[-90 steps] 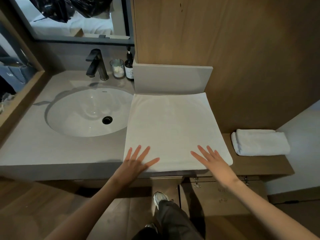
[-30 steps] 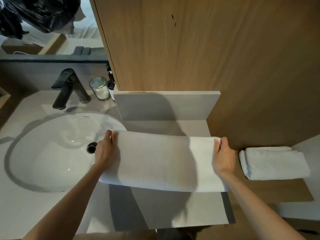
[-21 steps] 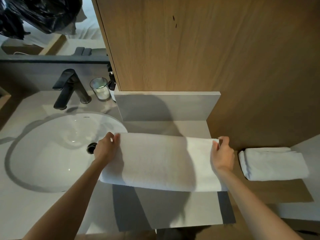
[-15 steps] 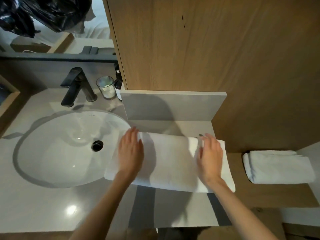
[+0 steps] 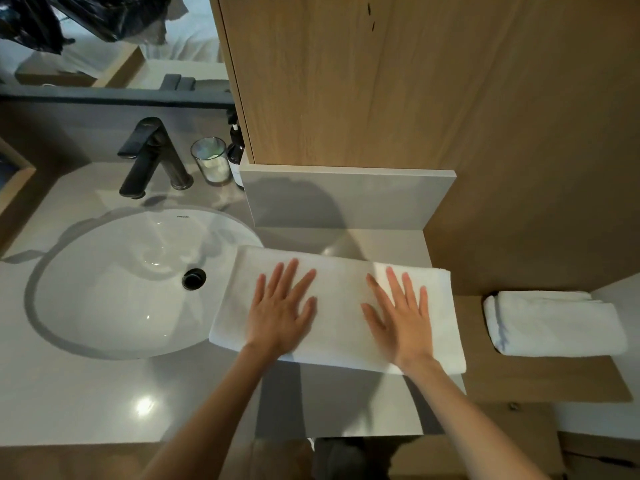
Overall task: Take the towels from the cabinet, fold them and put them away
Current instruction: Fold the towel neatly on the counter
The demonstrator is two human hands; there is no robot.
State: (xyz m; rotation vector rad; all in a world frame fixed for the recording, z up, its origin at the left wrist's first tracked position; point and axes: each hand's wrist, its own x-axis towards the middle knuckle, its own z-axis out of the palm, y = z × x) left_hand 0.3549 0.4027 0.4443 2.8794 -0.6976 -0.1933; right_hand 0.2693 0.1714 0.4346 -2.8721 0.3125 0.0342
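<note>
Both hands flat, fingers spread, left hand (image 5: 282,311) and right hand (image 5: 398,315) pressing folded towel (image 5: 339,306), its left end overhanging sink (image 5: 104,278) rim, second towel (image 5: 554,323) well apart on wooden ledge (image 5: 540,379)

grey countertop (image 5: 86,393), white sink (image 5: 104,289), wood wall (image 5: 450,98)

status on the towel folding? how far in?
Done: one folded towel sits on the wood shelf at right. In hand: a second towel, folded to a long strip, lies on the counter beside the sink, its left end over the rim; left hand and right hand press flat on it. Left: fold it shorter to match, then put both away.
</note>
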